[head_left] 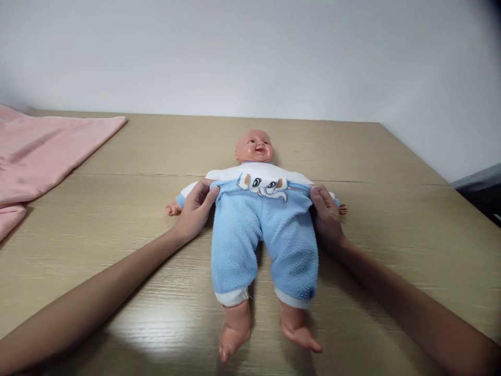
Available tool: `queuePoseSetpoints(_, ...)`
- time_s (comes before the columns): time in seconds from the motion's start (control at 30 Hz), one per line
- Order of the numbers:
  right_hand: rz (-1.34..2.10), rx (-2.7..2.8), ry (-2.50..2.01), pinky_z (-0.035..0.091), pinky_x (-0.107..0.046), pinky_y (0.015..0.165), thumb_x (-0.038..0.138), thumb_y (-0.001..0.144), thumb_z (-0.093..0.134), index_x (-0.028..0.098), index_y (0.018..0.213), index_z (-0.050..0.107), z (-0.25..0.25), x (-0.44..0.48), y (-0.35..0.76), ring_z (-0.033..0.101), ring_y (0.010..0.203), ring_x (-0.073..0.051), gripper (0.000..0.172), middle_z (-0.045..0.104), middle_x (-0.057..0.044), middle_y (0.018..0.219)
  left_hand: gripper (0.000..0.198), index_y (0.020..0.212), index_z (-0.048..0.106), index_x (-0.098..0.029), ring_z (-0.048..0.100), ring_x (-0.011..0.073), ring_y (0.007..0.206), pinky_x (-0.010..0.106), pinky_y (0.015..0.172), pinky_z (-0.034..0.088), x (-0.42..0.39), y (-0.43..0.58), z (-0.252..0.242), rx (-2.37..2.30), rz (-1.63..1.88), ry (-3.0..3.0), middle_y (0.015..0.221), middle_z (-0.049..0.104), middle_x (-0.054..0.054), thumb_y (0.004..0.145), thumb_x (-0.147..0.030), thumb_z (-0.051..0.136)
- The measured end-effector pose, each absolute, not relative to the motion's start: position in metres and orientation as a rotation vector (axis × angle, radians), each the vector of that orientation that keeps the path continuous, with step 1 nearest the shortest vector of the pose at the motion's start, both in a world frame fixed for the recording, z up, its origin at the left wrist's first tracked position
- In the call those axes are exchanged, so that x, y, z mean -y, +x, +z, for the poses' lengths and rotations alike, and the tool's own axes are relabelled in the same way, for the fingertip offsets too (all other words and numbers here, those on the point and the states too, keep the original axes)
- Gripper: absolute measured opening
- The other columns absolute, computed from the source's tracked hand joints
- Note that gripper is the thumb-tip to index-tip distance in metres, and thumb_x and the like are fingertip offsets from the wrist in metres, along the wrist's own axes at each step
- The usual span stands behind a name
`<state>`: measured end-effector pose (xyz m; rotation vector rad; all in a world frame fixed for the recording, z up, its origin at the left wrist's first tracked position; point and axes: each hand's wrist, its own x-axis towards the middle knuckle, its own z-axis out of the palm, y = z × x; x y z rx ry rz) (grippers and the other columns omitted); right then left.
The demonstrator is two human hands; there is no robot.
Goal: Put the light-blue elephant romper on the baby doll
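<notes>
A baby doll (255, 146) lies on its back on the wooden table (117, 219), head away from me and bare feet toward me. It wears a white top and fluffy blue trousers (262, 235) with an elephant picture at the waist. My left hand (195, 209) pinches the trousers' waistband at the doll's left-of-frame side. On the other side, my right hand (325, 214) is closed on the waistband too. Both forearms reach in from the bottom corners.
A pink cloth (43, 151) lies spread at the table's far left. A plain white wall stands behind the table. A dark object (485, 193) shows past the table's right edge.
</notes>
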<state>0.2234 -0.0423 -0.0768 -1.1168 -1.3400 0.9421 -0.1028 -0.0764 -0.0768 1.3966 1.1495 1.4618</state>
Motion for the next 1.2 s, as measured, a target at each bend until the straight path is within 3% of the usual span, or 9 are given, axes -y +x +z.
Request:
queuePoseSetpoints(0.1,0.834,1.349,-1.147,0.053,-0.035,0.084,0.07,0.101,0.07,0.027,0.091,0.07,-0.085,0.036,0.229,0.059,0.086,-0.021,0.044,0.064,-0.001,0.09,0.051,0.099,0.066,-0.023,0.056,0.0168,0.081,0.029,0.079,0.045,0.071,-0.098,-0.081,-1.198,1.553,1.309,0.087,0.065,-0.002,0.099,-0.073,0.079)
queuePoseSetpoints(0.2,0.803,1.312,-1.161,0.054,-0.033,0.078,0.065,0.103,0.069,0.027,0.089,0.066,-0.089,0.035,0.234,0.062,0.081,-0.02,0.041,0.065,0.0,0.087,0.049,0.096,0.065,-0.022,0.056,0.0166,0.082,0.029,0.082,0.045,0.069,-0.097,-0.084,-1.192,1.585,1.303,0.087,0.064,-0.002,0.101,-0.07,0.078)
queuePoseSetpoints(0.33,0.719,1.352,-1.028,0.053,-0.032,0.08,0.042,0.106,0.066,0.026,0.088,0.071,-0.071,0.04,0.231,0.063,0.079,-0.018,0.024,0.065,0.001,0.083,0.049,0.1,0.066,-0.023,0.056,0.0167,0.085,0.029,0.083,0.045,0.074,-0.096,-0.084,-1.174,1.632,1.344,0.09,0.063,-0.001,0.098,-0.069,0.082)
queuePoseSetpoints(0.4,0.623,1.408,-0.954,0.055,-0.032,0.081,0.031,0.104,0.067,0.027,0.102,0.077,-0.051,0.039,0.219,0.066,0.081,-0.018,0.011,0.068,0.001,0.087,0.046,0.104,0.066,-0.023,0.055,0.0164,0.085,0.029,0.081,0.044,0.077,-0.094,-0.084,-1.18,1.665,1.376,0.092,0.062,-0.001,0.1,-0.066,0.082)
queuePoseSetpoints(0.5,0.561,1.557,-0.886,0.062,-0.033,0.085,0.023,0.099,0.072,0.027,0.123,0.075,-0.014,0.03,0.188,0.073,0.097,-0.02,0.024,0.074,-0.002,0.104,0.039,0.11,0.066,-0.024,0.055,0.0164,0.084,0.03,0.079,0.044,0.08,-0.092,-0.086,-1.185,1.704,1.431,0.097,0.062,-0.001,0.104,-0.061,0.079)
queuePoseSetpoints(0.77,0.641,2.697,-0.721,0.057,-0.041,0.109,0.024,0.105,0.069,0.02,0.128,0.076,0.045,-0.048,0.07,0.076,0.125,-0.027,0.025,0.082,-0.011,0.133,0.029,0.116,0.063,-0.025,0.055,0.0163,0.084,0.032,0.081,0.047,0.085,-0.09,-0.088,-1.146,1.77,1.595,0.098,0.061,0.0,0.112,-0.053,0.07)
queuePoseSetpoints(0.93,0.529,3.221,-0.337,0.055,-0.033,0.098,0.006,0.095,0.078,0.021,0.141,0.074,0.024,-0.069,0.024,0.075,0.125,-0.026,0.049,0.08,-0.011,0.142,0.027,0.118,0.064,-0.026,0.059,0.017,0.087,0.032,0.082,0.05,0.086,-0.09,-0.086,-1.133,1.753,1.641,0.103,0.066,0.002,0.114,-0.052,0.067)
queuePoseSetpoints(1.1,0.26,3.087,-0.535,0.047,-0.034,0.086,0.011,0.1,0.072,0.012,0.129,0.075,0.014,-0.053,0.029,0.075,0.115,-0.03,0.029,0.081,-0.017,0.129,0.025,0.118,0.066,-0.025,0.065,0.019,0.088,0.034,0.083,0.052,0.089,-0.09,-0.086,-1.117,1.705,1.659,0.102,0.072,0.004,0.114,-0.05,0.066)
queuePoseSetpoints(1.2,0.385,2.852,-0.554,0.047,-0.034,0.085,0.011,0.097,0.064,0.01,0.132,0.071,0.019,-0.049,0.044,0.074,0.11,-0.029,0.035,0.08,-0.017,0.126,0.016,0.117,0.067,-0.025,0.068,0.0188,0.082,0.034,0.077,0.053,0.092,-0.092,-0.086,-1.022,1.689,1.839,0.095,0.075,0.004,0.115,-0.041,0.066)
